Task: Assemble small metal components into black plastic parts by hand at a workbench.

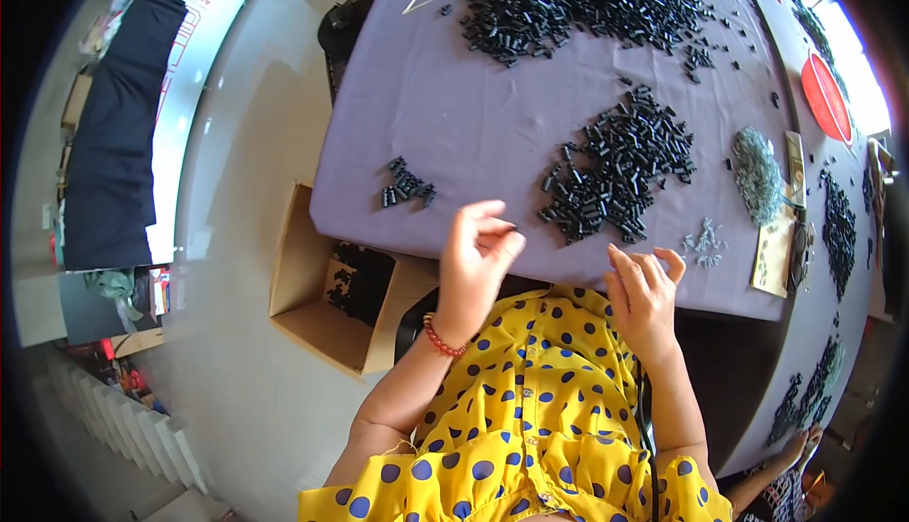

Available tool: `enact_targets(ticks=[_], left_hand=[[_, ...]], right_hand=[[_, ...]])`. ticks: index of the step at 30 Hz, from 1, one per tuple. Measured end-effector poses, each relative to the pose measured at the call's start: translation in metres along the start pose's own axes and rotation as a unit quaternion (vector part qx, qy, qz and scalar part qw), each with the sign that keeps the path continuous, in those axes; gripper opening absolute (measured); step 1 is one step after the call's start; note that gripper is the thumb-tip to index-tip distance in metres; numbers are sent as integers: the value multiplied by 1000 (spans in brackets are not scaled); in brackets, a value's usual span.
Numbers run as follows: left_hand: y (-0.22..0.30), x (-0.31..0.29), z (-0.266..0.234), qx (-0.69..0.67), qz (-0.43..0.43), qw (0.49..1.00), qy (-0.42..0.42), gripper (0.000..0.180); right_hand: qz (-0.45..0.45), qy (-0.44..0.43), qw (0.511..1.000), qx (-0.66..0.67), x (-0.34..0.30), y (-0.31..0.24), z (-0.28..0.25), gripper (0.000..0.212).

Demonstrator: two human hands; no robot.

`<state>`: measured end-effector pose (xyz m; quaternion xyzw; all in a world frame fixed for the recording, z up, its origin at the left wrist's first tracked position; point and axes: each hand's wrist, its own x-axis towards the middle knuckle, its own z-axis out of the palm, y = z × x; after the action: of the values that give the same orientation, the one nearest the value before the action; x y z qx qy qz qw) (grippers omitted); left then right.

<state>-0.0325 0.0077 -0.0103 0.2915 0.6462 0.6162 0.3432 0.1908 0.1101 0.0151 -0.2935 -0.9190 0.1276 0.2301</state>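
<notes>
Small black plastic cylinders (653, 139) seem light, stiff, best pinched mid-length; left of their heap (601, 186), left hand (473, 262) fingers pinch one; nearside, right hand (644, 297) fingers: cannot tell.

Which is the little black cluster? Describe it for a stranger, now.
Find the purple-covered table. Near its left edge, ahead and left of the left hand, lies the little cluster: far fewer black pieces than the pile to its right.

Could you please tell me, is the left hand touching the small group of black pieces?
Apart. The head view shows purple cloth between the left hand and the small group of black pieces.
</notes>
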Motion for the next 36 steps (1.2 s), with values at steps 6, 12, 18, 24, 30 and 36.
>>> enact_targets(ticks=[6, 12, 18, 24, 30, 36], left_hand=[[-5, 42, -60, 226, 131, 948, 180, 37], [-5, 55, -73, 356, 141, 903, 195, 40], [-7, 49, -69, 391, 182, 878, 209, 36], [-5, 33, -26, 291, 219, 922, 129, 28], [-2, 24, 26, 360, 272, 892, 30, 38], [-8, 23, 36, 417, 261, 871, 20, 42]], right_hand=[[1, 8, 1000, -2, -5, 4, 8, 28], [-2, 11, 1000, 4, -2, 7, 9, 26], [1, 21, 1000, 9, -6, 9, 9, 26], [-4, 24, 1000, 18, -4, 10, 12, 28], [-6, 32, 999, 23, -9, 9, 11, 31], [13, 46, 998, 39, -20, 10, 9, 30]])
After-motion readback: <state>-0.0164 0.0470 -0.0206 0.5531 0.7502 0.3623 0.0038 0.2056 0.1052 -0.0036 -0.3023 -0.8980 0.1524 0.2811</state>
